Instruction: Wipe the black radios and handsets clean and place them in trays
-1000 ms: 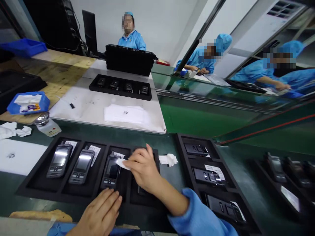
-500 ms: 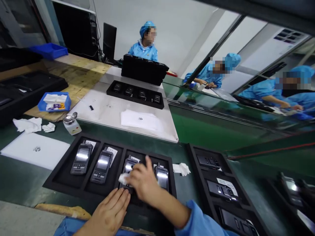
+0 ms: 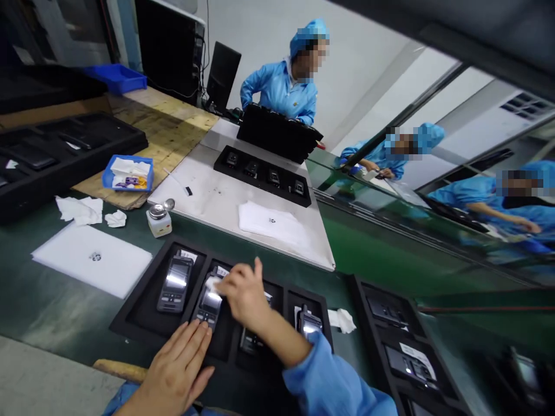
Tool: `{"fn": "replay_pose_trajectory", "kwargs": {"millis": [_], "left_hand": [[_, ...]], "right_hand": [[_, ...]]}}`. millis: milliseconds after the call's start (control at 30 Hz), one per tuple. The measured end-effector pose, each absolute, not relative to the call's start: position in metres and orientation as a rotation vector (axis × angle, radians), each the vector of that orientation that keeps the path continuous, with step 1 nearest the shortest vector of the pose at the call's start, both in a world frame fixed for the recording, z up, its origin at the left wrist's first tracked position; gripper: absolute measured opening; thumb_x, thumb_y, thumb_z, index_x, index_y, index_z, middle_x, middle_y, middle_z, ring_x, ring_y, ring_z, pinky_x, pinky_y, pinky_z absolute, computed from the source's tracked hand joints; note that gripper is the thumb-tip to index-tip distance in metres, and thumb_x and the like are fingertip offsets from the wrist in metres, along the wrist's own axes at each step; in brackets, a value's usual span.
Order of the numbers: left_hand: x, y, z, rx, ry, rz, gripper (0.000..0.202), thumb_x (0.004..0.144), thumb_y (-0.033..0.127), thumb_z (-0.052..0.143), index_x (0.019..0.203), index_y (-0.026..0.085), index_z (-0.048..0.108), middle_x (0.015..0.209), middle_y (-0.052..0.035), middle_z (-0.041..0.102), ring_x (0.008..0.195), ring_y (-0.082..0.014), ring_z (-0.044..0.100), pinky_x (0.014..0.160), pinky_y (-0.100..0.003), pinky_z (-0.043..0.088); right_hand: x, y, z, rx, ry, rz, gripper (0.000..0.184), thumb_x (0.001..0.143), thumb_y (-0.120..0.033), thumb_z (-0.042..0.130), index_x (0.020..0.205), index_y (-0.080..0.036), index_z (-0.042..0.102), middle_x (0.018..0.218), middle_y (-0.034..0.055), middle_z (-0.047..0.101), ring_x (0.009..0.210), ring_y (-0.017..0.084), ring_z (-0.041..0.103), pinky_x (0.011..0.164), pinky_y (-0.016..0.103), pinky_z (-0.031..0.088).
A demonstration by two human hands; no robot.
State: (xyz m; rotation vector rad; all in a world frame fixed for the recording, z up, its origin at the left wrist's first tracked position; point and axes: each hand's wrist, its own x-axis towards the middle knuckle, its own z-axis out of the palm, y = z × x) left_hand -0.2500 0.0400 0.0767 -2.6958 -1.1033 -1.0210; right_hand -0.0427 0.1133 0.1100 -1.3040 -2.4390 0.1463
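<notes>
A black foam tray (image 3: 125, 325) in front of me holds several handheld radios with screens, one per compartment. My right hand (image 3: 246, 294) pinches a white tissue (image 3: 212, 283) against the upper screen of the second radio (image 3: 210, 301) from the left. Flat on that radio's lower end rest the outstretched fingers of my left hand (image 3: 180, 361). Left of it lies another radio (image 3: 175, 283), untouched. My right arm partly covers the third radio (image 3: 251, 342). The rightmost radio (image 3: 309, 325) shows beyond my sleeve.
A metal-topped dispenser bottle (image 3: 159, 219) and a stack of white sheets (image 3: 93, 257) stand beyond the tray. Crumpled tissue (image 3: 342, 319) lies right, near a second foam tray (image 3: 368, 346). A blue bin (image 3: 128, 173) sits further back. Several co-workers in blue sit across the bench.
My right hand has moved left with the tissue from the third radio to the second. My left hand has shifted to the second radio's lower end. The camera view has turned left.
</notes>
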Motion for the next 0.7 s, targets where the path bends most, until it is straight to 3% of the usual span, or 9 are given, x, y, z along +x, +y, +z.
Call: {"fn": "replay_pose_trajectory", "kwargs": {"millis": [167,267,400,533,700], "left_hand": [[-0.25,0.045,0.078,-2.714,-1.052,-1.062,0.033,0.093,0.023,0.054,0.12,0.009,0.068,0.119,-0.0087,0.073,0.117,-0.0214,0.062,0.117,-0.032,0.032],[-0.252,0.044,0.073,-2.717,-1.073,-1.065,0.034,0.093,0.024,0.054,0.122,0.009,0.067,0.12,-0.0093,0.072,0.119,-0.0224,0.061,0.115,-0.033,0.037],[-0.265,0.043,0.07,-2.723,-1.058,-1.197,0.029,0.093,0.02,0.054,0.117,0.012,0.069,0.114,-0.0075,0.074,0.117,-0.0212,0.063,0.112,-0.034,0.041],[-0.29,0.047,0.073,-2.678,-1.182,-1.107,0.036,0.09,0.011,0.057,0.125,0.01,0.064,0.124,-0.0121,0.07,0.124,-0.026,0.059,0.111,-0.042,0.044],[-0.3,0.054,0.074,-2.585,-1.294,-1.132,0.031,0.094,0.018,0.055,0.121,0.01,0.066,0.119,-0.0105,0.072,0.119,-0.0226,0.062,0.112,-0.035,0.04]], "right_hand": [[-0.045,0.114,0.108,-1.069,-2.467,0.075,0.026,0.091,-0.023,0.058,0.113,-0.029,0.07,0.086,0.0006,0.068,0.099,0.021,0.05,0.115,0.064,-0.005],[-0.05,0.109,0.107,-1.272,-2.337,0.014,0.027,0.089,-0.016,0.057,0.107,-0.031,0.071,0.088,0.0003,0.069,0.097,0.021,0.05,0.115,0.062,-0.003],[-0.062,0.122,0.118,-1.113,-2.528,0.178,0.027,0.085,-0.021,0.063,0.11,-0.03,0.07,0.085,-0.0012,0.068,0.097,0.021,0.052,0.115,0.063,-0.005],[-0.094,0.165,0.129,-1.369,-2.354,0.207,0.03,0.093,-0.017,0.056,0.11,-0.034,0.072,0.098,0.0003,0.07,0.104,0.022,0.051,0.113,0.065,0.006],[-0.122,0.171,0.117,-1.088,-2.592,0.32,0.032,0.088,-0.018,0.061,0.116,-0.03,0.07,0.095,0.0002,0.07,0.102,0.022,0.05,0.113,0.067,-0.005]]}}
